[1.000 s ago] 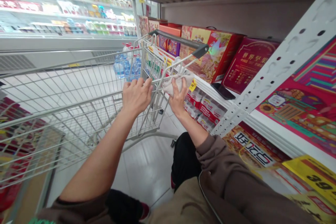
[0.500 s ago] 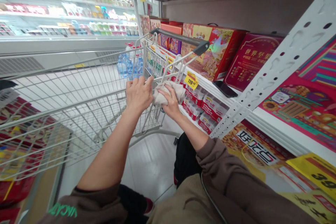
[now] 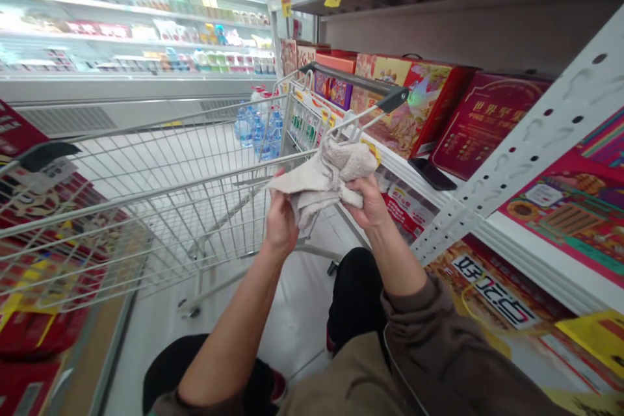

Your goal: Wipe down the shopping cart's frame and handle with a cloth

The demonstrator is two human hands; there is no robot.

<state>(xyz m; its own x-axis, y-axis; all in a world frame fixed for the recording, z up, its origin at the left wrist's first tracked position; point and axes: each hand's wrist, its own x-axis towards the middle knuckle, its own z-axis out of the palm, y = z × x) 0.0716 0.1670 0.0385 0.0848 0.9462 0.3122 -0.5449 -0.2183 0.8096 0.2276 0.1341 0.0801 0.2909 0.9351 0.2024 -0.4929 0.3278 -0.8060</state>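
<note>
A light grey cloth (image 3: pixel 324 175) hangs loosely folded between my two hands, in front of the shopping cart (image 3: pixel 214 175). My left hand (image 3: pixel 281 224) is closed on the cloth's left edge, its fingertips partly hidden behind the fabric. On the other side, my right hand (image 3: pixel 368 203) grips the bunched right end with the thumb and fingers. Behind the cloth are the cart's side rail and rear corner. The dark cart handle (image 3: pixel 355 81) slopes above it, nearer the shelf.
Boxed gifts (image 3: pixel 400 101) line the shelf at right, where a dark phone (image 3: pixel 431 173) lies near the white perforated post (image 3: pixel 517 156). Bottled water packs (image 3: pixel 258 127) stand on the floor beyond the cart. A refrigerated display (image 3: pixel 146 26) runs along the back. Red cartons (image 3: pixel 43 331) are stacked at left.
My left hand has left the cart rail and taken hold of the cloth. The cloth, earlier crumpled under my right hand against the cart, is now lifted and opened out between both hands.
</note>
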